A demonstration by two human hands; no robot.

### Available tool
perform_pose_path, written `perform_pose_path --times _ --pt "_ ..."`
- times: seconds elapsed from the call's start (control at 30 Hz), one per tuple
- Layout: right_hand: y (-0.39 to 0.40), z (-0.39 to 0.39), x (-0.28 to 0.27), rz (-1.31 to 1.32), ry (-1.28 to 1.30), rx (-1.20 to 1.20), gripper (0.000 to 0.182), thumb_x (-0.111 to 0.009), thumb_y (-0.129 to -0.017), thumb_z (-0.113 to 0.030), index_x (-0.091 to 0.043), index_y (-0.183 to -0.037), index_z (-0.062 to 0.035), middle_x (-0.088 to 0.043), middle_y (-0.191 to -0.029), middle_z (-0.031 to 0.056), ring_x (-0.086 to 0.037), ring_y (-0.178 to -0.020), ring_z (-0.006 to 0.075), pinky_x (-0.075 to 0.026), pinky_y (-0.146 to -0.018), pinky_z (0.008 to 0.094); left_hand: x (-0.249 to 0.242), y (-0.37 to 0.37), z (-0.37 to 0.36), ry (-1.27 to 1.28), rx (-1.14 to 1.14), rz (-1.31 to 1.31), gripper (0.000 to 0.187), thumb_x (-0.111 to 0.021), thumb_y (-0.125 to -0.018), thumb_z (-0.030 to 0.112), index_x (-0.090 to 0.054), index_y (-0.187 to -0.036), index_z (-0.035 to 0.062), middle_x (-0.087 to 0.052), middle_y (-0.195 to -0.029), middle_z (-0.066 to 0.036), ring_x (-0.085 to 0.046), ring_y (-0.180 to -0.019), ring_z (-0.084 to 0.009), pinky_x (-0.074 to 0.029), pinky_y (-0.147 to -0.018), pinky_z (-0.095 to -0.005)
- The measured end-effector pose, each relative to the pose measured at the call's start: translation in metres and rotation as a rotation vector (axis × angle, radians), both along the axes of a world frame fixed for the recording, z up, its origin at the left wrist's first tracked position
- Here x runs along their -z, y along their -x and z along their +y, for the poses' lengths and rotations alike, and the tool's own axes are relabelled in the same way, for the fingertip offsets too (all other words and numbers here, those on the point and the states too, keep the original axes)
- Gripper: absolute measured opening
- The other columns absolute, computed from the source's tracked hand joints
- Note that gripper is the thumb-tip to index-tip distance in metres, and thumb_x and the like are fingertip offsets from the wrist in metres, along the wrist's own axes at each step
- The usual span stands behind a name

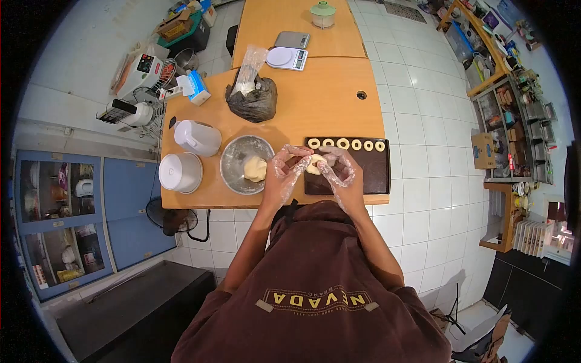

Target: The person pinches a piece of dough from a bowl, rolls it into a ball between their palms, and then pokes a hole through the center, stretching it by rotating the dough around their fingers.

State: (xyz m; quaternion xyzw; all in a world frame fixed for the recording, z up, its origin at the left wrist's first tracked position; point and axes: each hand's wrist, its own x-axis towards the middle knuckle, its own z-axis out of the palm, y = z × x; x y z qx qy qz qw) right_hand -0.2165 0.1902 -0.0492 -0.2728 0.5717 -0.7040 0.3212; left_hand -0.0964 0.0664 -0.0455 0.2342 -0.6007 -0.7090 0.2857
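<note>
In the head view, I pinch a small piece of dough (312, 164) between the fingertips of my left grip (284, 174) and right grip (344, 180), at the nine o'clock side of a dark tray (363, 172). I judge that I am closing it into a ring; that calls for a light, even pinch. Six dough rings (338, 144) lie along the tray's twelve o'clock edge. At nine o'clock from my hands, a metal bowl (233, 160) holds a dough lump (255, 168). Beyond it stand a white tub (180, 173) and, toward ten, a white jug (198, 138), contents hidden.
</note>
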Motion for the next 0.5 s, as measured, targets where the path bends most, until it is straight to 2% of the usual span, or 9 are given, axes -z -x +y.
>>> perform_pose_path --times 0.07,0.17,0.37,0.43,0.5 --pt "0.0040 0.0018 -0.0013 0.169 -0.045 -0.063 0.018 -0.071 -0.100 -0.004 -0.073 -0.116 0.0025 -0.071 -0.110 0.0040 -0.065 -0.099 0.0091 -0.051 -0.089 0.0252 -0.0002 -0.0006 0.0002 -0.001 -0.004 -0.012 0.011 -0.070 -0.097 -0.003 -0.067 -0.108 -0.0015 -0.068 -0.117 -0.010 -0.065 -0.112 -0.0168 -0.052 -0.101 -0.0335" --pt "0.0001 0.0028 -0.0057 0.039 -0.027 -0.044 0.015 -0.071 -0.100 -0.005 -0.073 -0.113 0.0022 -0.071 -0.108 0.0044 -0.064 -0.099 0.0086 -0.050 -0.090 0.0255 0.0030 -0.0026 -0.0022 0.002 -0.004 -0.007 0.013 -0.070 -0.097 -0.003 -0.067 -0.110 -0.0009 -0.067 -0.115 -0.009 -0.065 -0.111 -0.0166 -0.052 -0.101 -0.0334" --pt "-0.0023 0.0043 -0.0014 -0.048 -0.091 0.040 0.016 -0.072 -0.100 -0.005 -0.073 -0.114 0.0023 -0.072 -0.105 0.0045 -0.064 -0.100 0.0083 -0.051 -0.092 0.0262 0.0001 -0.0037 -0.0001 -0.045 0.006 0.001 0.017 -0.071 -0.096 -0.003 -0.067 -0.111 0.0007 -0.068 -0.114 -0.008 -0.065 -0.111 -0.0168 -0.051 -0.102 -0.0336" --pt "-0.0026 0.0041 -0.0003 -0.045 -0.058 0.038 0.017 -0.072 -0.100 -0.005 -0.072 -0.115 0.0017 -0.072 -0.107 0.0042 -0.065 -0.102 0.0088 -0.052 -0.092 0.0264 -0.0060 -0.0038 0.0051 -0.115 0.016 -0.002 0.018 -0.073 -0.094 -0.003 -0.067 -0.111 0.0003 -0.068 -0.114 -0.008 -0.065 -0.111 -0.0167 -0.052 -0.101 -0.0332" --pt "-0.0022 0.0030 0.0003 -0.077 -0.025 0.027 0.019 -0.073 -0.099 -0.005 -0.071 -0.117 0.0012 -0.072 -0.108 0.0037 -0.066 -0.102 0.0093 -0.052 -0.092 0.0263 -0.0022 -0.0050 0.0045 -0.069 0.020 0.013 0.019 -0.073 -0.094 -0.002 -0.068 -0.112 -0.0004 -0.069 -0.114 -0.009 -0.066 -0.110 -0.0169 -0.053 -0.100 -0.0331"
